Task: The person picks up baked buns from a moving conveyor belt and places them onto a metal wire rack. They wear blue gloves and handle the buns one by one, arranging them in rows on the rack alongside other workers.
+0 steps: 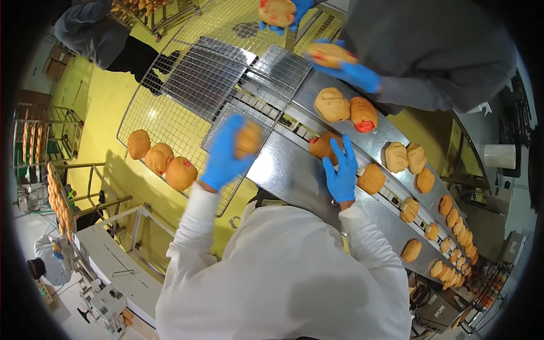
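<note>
My left hand (224, 156), in a blue glove and smeared by motion, holds a golden bun (248, 139) above the near edge of the wire rack (127, 116). Three buns lie along that rack's left edge, among them a round bun with a red spot (181, 173). My right hand (341, 173), also gloved in blue, has its fingers stretched out at the side of a brown bun (324, 146) on the conveyor (294, 126). The fingertips overlap this bun; whether they press on it I cannot tell. Another bun (371, 179) sits just right of that hand.
Opposite me, a co-worker's blue-gloved hands (360, 76) hold two buns with red filling. More buns (334, 105) stand on the steel ledge (391, 127) and in a line toward the lower right. Racks of bread (59, 198) stand at left; another person (102, 37) is at upper left.
</note>
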Demonstrator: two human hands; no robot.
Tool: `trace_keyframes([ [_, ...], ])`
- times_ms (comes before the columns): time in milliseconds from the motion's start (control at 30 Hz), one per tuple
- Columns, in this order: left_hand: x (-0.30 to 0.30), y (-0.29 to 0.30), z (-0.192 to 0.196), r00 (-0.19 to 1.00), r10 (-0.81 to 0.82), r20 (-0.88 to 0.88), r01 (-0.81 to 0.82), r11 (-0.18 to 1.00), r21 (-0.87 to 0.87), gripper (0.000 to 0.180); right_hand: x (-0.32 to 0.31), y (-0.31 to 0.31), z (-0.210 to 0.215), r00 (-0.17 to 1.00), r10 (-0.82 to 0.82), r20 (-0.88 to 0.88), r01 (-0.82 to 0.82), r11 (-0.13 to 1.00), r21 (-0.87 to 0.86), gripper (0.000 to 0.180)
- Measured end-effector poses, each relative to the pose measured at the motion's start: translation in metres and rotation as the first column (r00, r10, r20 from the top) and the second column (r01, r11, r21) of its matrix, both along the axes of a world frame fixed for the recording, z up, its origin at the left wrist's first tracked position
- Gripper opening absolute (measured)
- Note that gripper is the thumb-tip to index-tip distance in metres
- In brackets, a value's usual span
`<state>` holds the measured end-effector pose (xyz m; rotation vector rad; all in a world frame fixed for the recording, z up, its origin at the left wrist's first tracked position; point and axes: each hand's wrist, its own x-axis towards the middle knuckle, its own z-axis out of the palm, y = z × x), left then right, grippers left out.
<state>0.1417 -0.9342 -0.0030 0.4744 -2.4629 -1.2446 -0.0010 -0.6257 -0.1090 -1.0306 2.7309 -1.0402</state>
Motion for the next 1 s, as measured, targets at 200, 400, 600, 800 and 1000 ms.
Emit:
trace_keyframes([
  [200, 0.015, 0.065, -0.045, 0.942, -0.314, 0.116, 0.334, 0.905, -0.263, 0.056, 0.047, -0.017, 0.04, 0.918, 0.385, 0.089, -0.39, 0.92, 0.045, 0.076],
  [400, 0.139, -0.025, -0.017, 0.774, 0.568, 0.281, -0.308, 0.724, -0.617, 0.079, 0.044, -0.026, 0.031, 0.946, 0.309, 0.095, -0.298, 0.948, -0.109, 0.072],
  [600, 0.164, -0.024, -0.029, 0.686, 0.649, 0.329, -0.42, 0.722, -0.549, 0.086, -0.007, -0.057, 0.009, 0.99, 0.139, 0.009, -0.138, 0.99, -0.032, 0.063],
  [800, 0.149, -0.007, -0.052, 0.806, 0.583, 0.097, -0.524, 0.781, -0.341, 0.072, -0.011, -0.054, 0.006, 0.993, 0.064, -0.095, -0.056, 0.995, 0.089, 0.059],
  [1000, 0.071, 0.066, -0.02, 0.952, 0.271, 0.143, -0.228, 0.938, -0.262, 0.047, 0.047, -0.079, 0.053, 0.931, 0.358, 0.074, -0.337, 0.919, -0.207, 0.076],
])
